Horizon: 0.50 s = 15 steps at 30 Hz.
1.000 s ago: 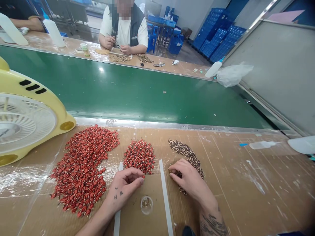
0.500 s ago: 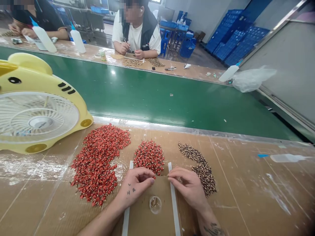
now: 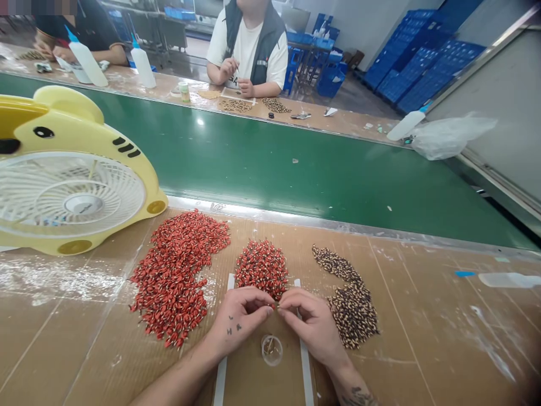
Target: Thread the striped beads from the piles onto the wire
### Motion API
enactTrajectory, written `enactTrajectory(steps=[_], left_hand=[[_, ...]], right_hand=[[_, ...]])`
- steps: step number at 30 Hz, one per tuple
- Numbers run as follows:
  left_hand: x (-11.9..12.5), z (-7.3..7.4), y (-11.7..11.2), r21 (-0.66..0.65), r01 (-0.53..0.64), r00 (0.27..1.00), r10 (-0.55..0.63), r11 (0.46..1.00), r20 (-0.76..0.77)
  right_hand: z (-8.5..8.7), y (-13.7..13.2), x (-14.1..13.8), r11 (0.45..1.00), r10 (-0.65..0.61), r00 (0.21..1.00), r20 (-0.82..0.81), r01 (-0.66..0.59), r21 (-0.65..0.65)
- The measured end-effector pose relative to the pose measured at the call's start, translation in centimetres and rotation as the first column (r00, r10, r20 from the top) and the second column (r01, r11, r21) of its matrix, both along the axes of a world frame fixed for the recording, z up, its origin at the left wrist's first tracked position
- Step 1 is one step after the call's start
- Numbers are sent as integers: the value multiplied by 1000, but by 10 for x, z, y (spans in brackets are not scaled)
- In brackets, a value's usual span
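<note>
Fingertips (image 3: 269,299) of the left hand (image 3: 240,318) are pinched together, and those of the right hand (image 3: 313,327) are drawn in to meet them, both closing on a tiny item (image 3: 276,307) too small to identify. That item sits between the hands, just below the small red pile (image 3: 262,269). Both hands are over the cardboard-covered table (image 3: 422,338), between two white strips (image 3: 220,380) that lie parallel, with a small clear cup (image 3: 271,350) on the card just below the hands. The left hand is nearest the small red pile and is near the large red pile (image 3: 177,276), which spreads toward the yellow fan (image 3: 71,197). The right hand is just beside the speckled brown beads (image 3: 353,313), heaped in a curving band to its right. Past the table's metal edge runs a green conveyor belt (image 3: 270,169). Across it, a co-worker (image 3: 249,51) sits at a matching table with both hands raised together, small bead piles (image 3: 253,104) in front, and white squeeze bottles (image 3: 142,67) stand farther left. Blue crates (image 3: 422,62) are stacked in the background, and a plastic bag (image 3: 452,135) lies at the belt's far corner.
</note>
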<state>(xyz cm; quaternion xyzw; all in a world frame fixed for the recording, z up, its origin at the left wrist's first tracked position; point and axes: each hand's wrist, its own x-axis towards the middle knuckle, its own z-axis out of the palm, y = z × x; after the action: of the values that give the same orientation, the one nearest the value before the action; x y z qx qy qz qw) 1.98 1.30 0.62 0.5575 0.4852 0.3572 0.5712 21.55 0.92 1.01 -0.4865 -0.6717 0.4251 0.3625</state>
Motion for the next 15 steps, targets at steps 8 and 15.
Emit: enactTrajectory(steps=[8, 15], left_hand=[[-1, -1, -1, 135, 51, 994, -37, 990, -103], [-2, 3, 0, 112, 44, 997, -36, 993, -71]], right_hand=[[5, -1, -5, 996, 68, 996, 60, -71, 51], [5, 0, -4, 1000, 20, 999, -39, -20, -11]])
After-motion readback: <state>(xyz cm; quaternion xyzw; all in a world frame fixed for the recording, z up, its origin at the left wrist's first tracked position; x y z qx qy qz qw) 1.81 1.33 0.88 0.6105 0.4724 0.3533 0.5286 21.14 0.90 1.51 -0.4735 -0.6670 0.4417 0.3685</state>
